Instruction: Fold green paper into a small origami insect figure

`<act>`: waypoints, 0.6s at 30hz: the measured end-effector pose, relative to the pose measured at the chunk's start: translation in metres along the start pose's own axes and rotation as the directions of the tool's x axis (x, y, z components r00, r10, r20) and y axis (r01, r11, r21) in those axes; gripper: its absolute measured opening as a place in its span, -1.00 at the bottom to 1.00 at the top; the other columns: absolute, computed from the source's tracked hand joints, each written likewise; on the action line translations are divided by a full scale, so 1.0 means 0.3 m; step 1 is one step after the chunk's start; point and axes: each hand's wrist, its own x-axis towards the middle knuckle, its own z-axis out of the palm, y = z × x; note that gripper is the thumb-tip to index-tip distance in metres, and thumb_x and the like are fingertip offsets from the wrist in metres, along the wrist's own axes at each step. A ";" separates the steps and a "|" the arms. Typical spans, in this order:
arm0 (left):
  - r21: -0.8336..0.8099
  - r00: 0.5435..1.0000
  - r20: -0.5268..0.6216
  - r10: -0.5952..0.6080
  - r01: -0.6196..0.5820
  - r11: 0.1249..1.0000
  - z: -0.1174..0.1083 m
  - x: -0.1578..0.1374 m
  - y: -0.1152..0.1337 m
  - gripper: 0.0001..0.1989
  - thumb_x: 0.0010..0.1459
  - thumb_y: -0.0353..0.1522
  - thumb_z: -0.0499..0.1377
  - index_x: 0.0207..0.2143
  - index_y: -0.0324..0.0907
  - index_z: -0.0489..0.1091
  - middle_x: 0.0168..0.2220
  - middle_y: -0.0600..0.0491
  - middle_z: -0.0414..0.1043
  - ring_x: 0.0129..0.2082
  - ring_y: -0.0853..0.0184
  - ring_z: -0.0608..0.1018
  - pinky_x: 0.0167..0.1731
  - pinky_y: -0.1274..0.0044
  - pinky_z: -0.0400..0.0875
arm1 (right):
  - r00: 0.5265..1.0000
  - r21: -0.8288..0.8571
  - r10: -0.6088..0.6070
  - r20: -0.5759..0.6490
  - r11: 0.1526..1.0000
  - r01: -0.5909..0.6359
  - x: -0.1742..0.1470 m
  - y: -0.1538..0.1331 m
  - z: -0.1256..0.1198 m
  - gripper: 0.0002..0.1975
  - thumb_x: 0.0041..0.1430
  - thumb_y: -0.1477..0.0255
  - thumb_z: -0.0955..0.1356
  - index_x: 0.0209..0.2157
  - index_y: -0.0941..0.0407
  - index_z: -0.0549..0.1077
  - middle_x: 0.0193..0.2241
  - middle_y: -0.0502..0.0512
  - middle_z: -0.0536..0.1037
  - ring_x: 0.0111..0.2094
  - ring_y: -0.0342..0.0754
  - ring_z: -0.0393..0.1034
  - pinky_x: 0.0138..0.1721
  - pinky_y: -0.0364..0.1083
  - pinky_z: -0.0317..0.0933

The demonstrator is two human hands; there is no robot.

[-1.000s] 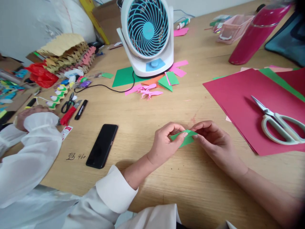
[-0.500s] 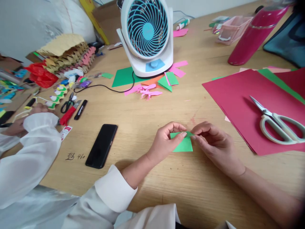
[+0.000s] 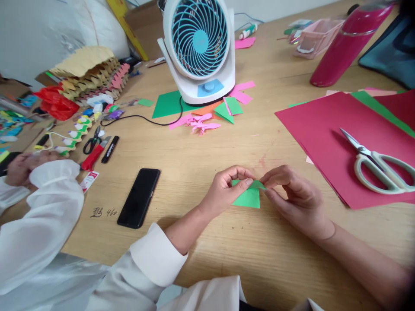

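Observation:
My left hand [image 3: 227, 188] pinches a small piece of bright green paper [image 3: 248, 199], its thumb lying on top and its fingers bent behind. The top edge of the paper is folded over towards the right. At that folded corner, the thumb and forefinger of my right hand [image 3: 293, 198] close on the paper's edge. The paper is held just over the wooden table [image 3: 207, 246]. Part of it is hidden beneath my left thumb and fingers.
White-handled scissors [image 3: 378, 166] lie on red paper sheets [image 3: 317, 125] at right. Left of my hands is a black phone [image 3: 138, 198]. A fan [image 3: 201, 47] stands behind pink folded paper pieces [image 3: 202, 125]. A pink bottle [image 3: 348, 47] stands far right; a co-worker's sleeve [image 3: 42, 216] is at left.
My right thumb has shifted slightly at the paper's corner, and the paper has tilted a little. The co-worker's hands have moved left and down.

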 end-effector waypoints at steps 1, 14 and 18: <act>0.012 1.000 0.009 0.014 -0.015 1.000 -0.004 0.001 0.000 -0.83 0.17 -0.27 0.27 -0.31 -0.20 0.48 -0.36 0.04 0.52 -0.36 0.40 0.54 -0.34 0.57 0.43 | 0.999 -0.020 -0.033 0.009 0.999 0.033 0.003 -0.001 -0.004 -0.78 0.18 0.63 0.35 -0.25 0.00 0.43 -0.32 0.05 0.50 -0.25 -0.01 0.44 -0.25 0.02 0.33; 0.059 0.996 0.065 0.064 -0.068 0.996 -0.025 0.009 0.008 -0.75 0.16 -0.16 0.28 -0.30 -0.16 0.53 -0.33 0.02 0.56 -0.35 0.36 0.57 -0.38 0.55 0.46 | 0.987 -0.131 -0.138 0.083 0.980 0.148 0.010 -0.014 -0.039 -0.76 0.17 0.63 0.35 -0.26 -0.03 0.47 -0.27 0.10 0.53 -0.29 -0.02 0.49 -0.35 -0.03 0.38; 0.000 0.996 0.085 0.037 -0.037 0.999 -0.024 0.009 0.009 -0.76 0.15 -0.16 0.29 -0.34 -0.15 0.52 -0.37 0.05 0.54 -0.39 0.39 0.54 -0.42 0.58 0.42 | 0.976 -0.175 -0.182 0.119 0.964 0.201 0.004 -0.012 -0.053 -0.73 0.16 0.66 0.35 -0.23 -0.01 0.48 -0.23 0.12 0.49 -0.28 -0.06 0.48 -0.39 -0.08 0.37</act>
